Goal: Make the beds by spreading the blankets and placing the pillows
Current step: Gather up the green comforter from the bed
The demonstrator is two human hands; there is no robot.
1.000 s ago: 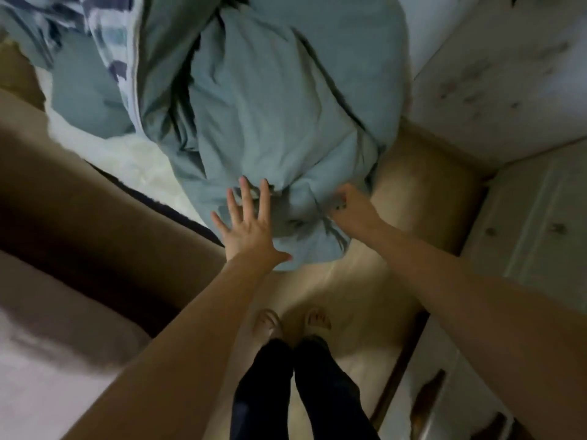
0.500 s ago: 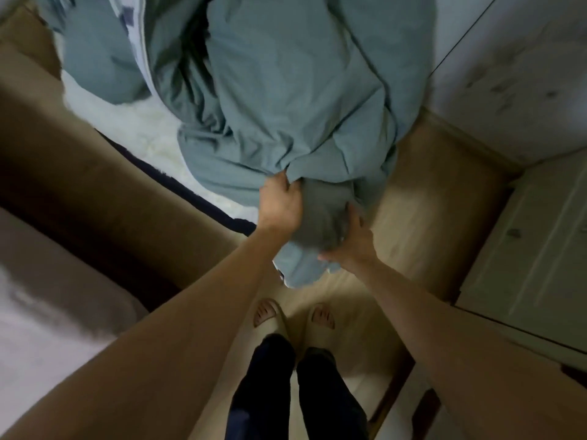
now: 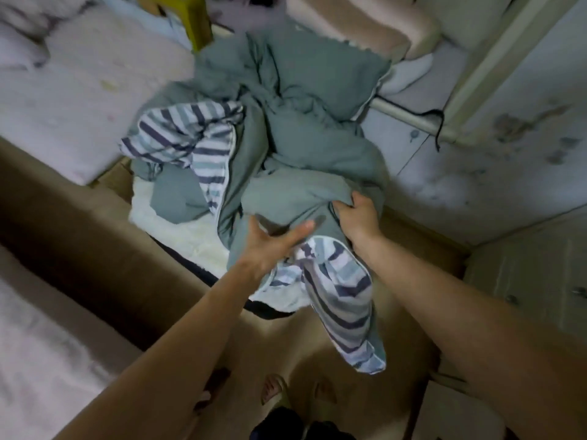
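The blanket [image 3: 286, 173], grey-green with a blue-and-white striped underside, lies bunched in a heap on the floor in the gap between a brown bed frame [image 3: 95, 236] and a pale cabinet [image 3: 524, 281]. Nearest, one striped corner hangs down above the person's sandalled feet [image 3: 273, 390]. The left hand [image 3: 270, 246] reaches into the folds with fingers and thumb stretched out and spread, touching the cloth but gripping nothing as far as the blur allows. The right hand [image 3: 357, 214] has its fingers curled round a fold of the grey-green side. Under the heap lies a white fleecy rug [image 3: 178, 223]. Farther off are a pale mattress [image 3: 79, 100] and something yellow [image 3: 193, 17], too blurred to identify. No writing or labels can be read anywhere.
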